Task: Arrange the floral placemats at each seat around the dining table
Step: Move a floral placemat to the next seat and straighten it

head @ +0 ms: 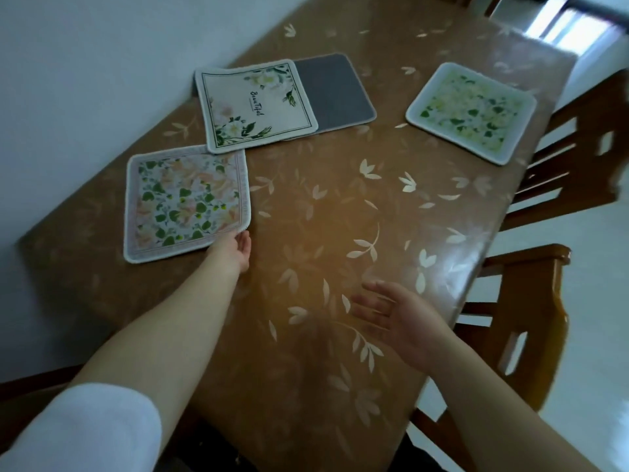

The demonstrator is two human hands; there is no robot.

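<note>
At the wall side of the surface point(340, 233) lies the pink-leaf placemat point(187, 202), flat, thin, probably light and limp; its corner is the best hold. The left hand point(238, 248) touches that corner, grip unclear. The right hand point(398, 316) hovers open, empty. The lettered placemat point(255, 103) overlaps a grey mat point(335, 88); the green placemat point(471, 112) lies apart near the chairs point(531, 301).

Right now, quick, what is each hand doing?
Left hand: at the corner of the pink-bordered square floral placemat; grip cannot be told.
Right hand: open, empty, above the brown leaf-patterned table.
</note>
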